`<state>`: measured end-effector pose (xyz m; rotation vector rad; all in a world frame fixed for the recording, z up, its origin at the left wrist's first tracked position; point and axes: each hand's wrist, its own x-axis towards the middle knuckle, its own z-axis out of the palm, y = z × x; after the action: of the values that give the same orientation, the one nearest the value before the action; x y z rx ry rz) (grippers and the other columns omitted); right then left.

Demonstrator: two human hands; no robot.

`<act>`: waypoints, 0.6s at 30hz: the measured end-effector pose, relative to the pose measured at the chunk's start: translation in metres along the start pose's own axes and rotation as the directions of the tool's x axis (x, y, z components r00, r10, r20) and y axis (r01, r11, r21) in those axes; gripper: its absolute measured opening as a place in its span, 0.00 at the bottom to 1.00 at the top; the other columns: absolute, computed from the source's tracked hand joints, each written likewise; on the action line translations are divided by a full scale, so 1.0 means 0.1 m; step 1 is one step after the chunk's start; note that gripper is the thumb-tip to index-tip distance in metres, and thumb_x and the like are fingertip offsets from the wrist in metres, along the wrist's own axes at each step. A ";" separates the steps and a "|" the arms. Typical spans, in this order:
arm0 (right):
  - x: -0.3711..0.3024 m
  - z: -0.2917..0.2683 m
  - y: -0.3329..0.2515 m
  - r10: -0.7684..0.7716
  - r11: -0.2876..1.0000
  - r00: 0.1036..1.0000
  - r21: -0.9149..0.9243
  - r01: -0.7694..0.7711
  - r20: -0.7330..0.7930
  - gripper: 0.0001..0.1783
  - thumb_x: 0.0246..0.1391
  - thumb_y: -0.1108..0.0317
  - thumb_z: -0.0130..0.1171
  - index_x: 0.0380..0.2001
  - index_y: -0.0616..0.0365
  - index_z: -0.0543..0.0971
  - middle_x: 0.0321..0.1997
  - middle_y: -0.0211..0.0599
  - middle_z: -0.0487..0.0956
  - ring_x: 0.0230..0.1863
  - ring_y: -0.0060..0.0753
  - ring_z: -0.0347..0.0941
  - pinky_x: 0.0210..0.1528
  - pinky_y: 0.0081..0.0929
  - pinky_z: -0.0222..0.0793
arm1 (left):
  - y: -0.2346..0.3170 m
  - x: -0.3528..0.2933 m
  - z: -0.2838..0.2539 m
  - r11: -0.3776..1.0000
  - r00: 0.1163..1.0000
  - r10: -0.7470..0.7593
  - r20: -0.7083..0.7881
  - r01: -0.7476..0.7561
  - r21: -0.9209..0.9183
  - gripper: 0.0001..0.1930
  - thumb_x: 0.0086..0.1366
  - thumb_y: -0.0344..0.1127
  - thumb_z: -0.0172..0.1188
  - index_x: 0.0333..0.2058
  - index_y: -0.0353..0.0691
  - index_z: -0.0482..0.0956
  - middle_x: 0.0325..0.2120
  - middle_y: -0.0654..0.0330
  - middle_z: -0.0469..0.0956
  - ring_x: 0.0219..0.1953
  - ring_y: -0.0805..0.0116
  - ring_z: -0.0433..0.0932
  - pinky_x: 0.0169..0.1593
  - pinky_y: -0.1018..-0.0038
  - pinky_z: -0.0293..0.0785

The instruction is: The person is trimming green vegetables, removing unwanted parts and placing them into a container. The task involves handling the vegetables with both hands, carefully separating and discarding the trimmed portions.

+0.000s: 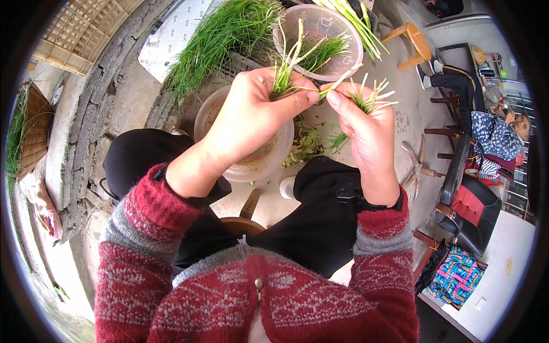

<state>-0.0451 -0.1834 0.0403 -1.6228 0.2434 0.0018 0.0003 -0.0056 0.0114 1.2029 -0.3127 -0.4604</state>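
Note:
Both my hands are raised at the centre, above a pale plastic basin (206, 114). In my left hand (246, 111), closed at thumb and fingers, is a small bunch of chives (284, 74) whose pale stalks point up. My right hand (369, 134) is closed around another bunch of chives (370, 100), with white stem ends sticking out to the right and green leaves hanging below. A single stalk (329, 90) stretches between the two pinched fingertips. Beyond the hands stands a pink colander (358, 48) with cut greens (320, 54) inside.
A large heap of chives (223, 43) lies at the back left beside a white board (174, 40). Longer green stalks (357, 26) lie behind the colander. Trimmings (306, 140) litter the ground by the basin. A wooden stool (420, 43), a black chair (477, 217) and a seated person (497, 134) are at right.

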 end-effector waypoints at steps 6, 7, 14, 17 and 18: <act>-0.01 -0.03 0.01 0.022 1.000 1.000 0.017 -0.022 0.011 0.10 0.54 0.68 0.65 0.37 0.61 0.83 0.24 0.18 0.77 0.19 0.04 0.59 0.20 0.09 0.48 | 0.05 -0.01 -0.02 0.999 0.999 -0.043 0.000 0.043 0.025 0.05 0.62 0.28 0.61 0.35 0.32 0.81 0.29 0.67 0.79 0.32 0.82 0.72 0.39 0.81 0.71; 0.00 -0.04 0.00 0.036 0.999 0.999 0.038 -0.037 0.023 0.10 0.54 0.68 0.64 0.37 0.61 0.82 0.23 0.17 0.76 0.18 0.04 0.58 0.19 0.10 0.47 | 0.07 -0.01 -0.02 0.998 0.998 -0.068 0.006 0.068 0.016 0.06 0.63 0.29 0.61 0.35 0.32 0.81 0.29 0.67 0.79 0.32 0.82 0.72 0.39 0.81 0.71; 0.00 -0.06 -0.02 0.081 0.994 0.996 0.067 -0.084 0.047 0.08 0.59 0.70 0.57 0.36 0.65 0.78 0.19 0.17 0.66 0.16 0.06 0.50 0.17 0.11 0.41 | 0.14 -0.02 -0.02 0.988 0.988 -0.151 0.021 0.150 0.020 0.06 0.63 0.30 0.59 0.36 0.33 0.81 0.30 0.68 0.79 0.33 0.83 0.72 0.40 0.82 0.70; 0.00 -0.08 -0.01 0.024 0.997 0.999 0.069 -0.027 0.049 0.08 0.59 0.70 0.57 0.37 0.64 0.78 0.20 0.18 0.67 0.16 0.07 0.50 0.16 0.11 0.41 | 0.14 -0.02 -0.04 0.985 0.985 -0.167 0.037 0.165 0.047 0.07 0.63 0.30 0.60 0.36 0.33 0.81 0.29 0.69 0.79 0.33 0.83 0.72 0.40 0.83 0.69; 0.01 -0.09 -0.01 0.006 0.993 1.000 0.114 -0.004 -0.015 0.08 0.59 0.70 0.57 0.37 0.64 0.77 0.20 0.18 0.67 0.16 0.07 0.49 0.16 0.11 0.41 | 0.14 -0.02 -0.06 0.981 0.982 -0.183 0.045 0.179 0.071 0.07 0.63 0.31 0.60 0.35 0.33 0.81 0.29 0.69 0.79 0.33 0.83 0.72 0.39 0.83 0.69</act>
<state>-0.0459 -0.1928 0.0415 -1.5086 0.2552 -0.0209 0.0038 0.0041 0.0232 1.2915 -0.2653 -0.6440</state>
